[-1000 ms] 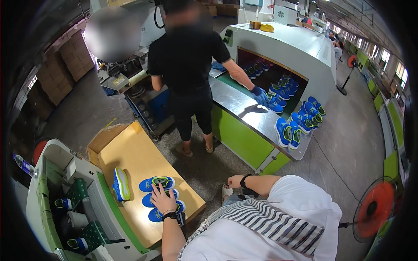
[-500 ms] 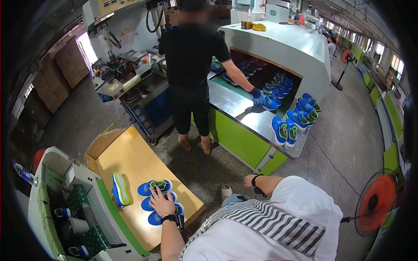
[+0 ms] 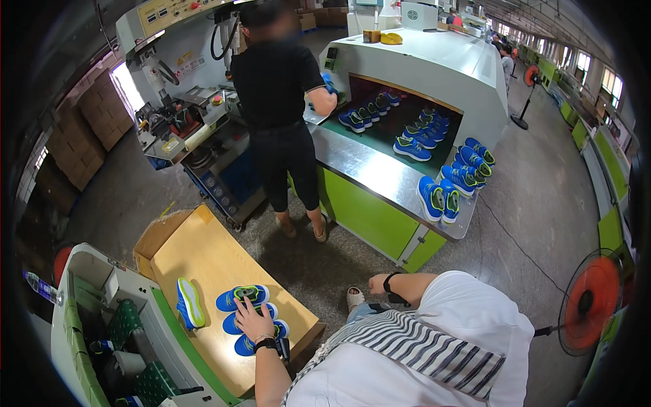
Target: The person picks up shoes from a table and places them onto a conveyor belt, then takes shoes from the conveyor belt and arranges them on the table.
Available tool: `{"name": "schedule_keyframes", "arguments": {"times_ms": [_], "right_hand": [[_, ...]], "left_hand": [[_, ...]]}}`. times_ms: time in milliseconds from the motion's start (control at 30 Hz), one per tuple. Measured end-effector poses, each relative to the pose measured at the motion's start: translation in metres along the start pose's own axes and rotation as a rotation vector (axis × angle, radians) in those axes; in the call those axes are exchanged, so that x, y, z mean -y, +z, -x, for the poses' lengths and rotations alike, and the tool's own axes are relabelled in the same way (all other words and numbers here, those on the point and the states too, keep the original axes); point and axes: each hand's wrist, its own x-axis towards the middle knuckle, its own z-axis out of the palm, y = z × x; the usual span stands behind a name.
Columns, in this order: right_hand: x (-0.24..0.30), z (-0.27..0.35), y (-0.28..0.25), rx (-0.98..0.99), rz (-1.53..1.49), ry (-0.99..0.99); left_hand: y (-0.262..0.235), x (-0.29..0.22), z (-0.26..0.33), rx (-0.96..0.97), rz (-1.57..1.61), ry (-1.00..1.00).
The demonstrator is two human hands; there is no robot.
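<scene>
My left hand (image 3: 254, 321) lies with fingers apart over several blue sneakers with lime collars, set side by side on a wooden table. The fingertips touch the farthest sneaker (image 3: 230, 299) near its opening, and the palm covers part of the middle sneaker (image 3: 231, 324). Under my wrist, the nearest sneaker (image 3: 245, 346) is partly hidden. To their left another blue sneaker (image 3: 190, 303) rests on its side, its white and lime sole showing. My right hand (image 3: 378, 285) hangs over the floor, away from any shoe; its fingers are mostly hidden.
A co-worker (image 3: 278, 95) in black stands ahead, between a machine (image 3: 169, 13) and a metal counter (image 3: 359, 166). Blue sneakers fill the oven-like opening and the counter's right end. The wooden table (image 3: 196, 237) adjoins a green-edged machine (image 3: 183, 339). A red fan (image 3: 590, 302) stands right.
The co-worker's gloved hand has left the sneakers at the counter's middle and moved left, now near the co-worker's body with something blue. My left hand stays on the sneakers; the view has shifted slightly.
</scene>
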Motion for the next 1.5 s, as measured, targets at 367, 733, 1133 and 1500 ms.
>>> {"name": "schedule_keyframes", "arguments": {"times_ms": [367, 733, 1133, 1500], "right_hand": [[-0.011, 0.007, 0.010, -0.062, -0.036, 0.063], [-0.005, 0.000, 0.008, 0.038, -0.015, 0.092], [-0.002, 0.006, 0.007, 0.020, -0.046, 0.091], [-0.004, 0.009, 0.015, -0.128, -0.099, 0.013]], "left_hand": [[0.000, 0.001, 0.000, 0.004, -0.011, -0.006], [-0.001, 0.000, 0.000, -0.005, 0.019, -0.001], [-0.001, 0.001, -0.001, -0.019, 0.011, 0.002], [-0.001, 0.000, 0.000, -0.006, 0.007, -0.008]]}}
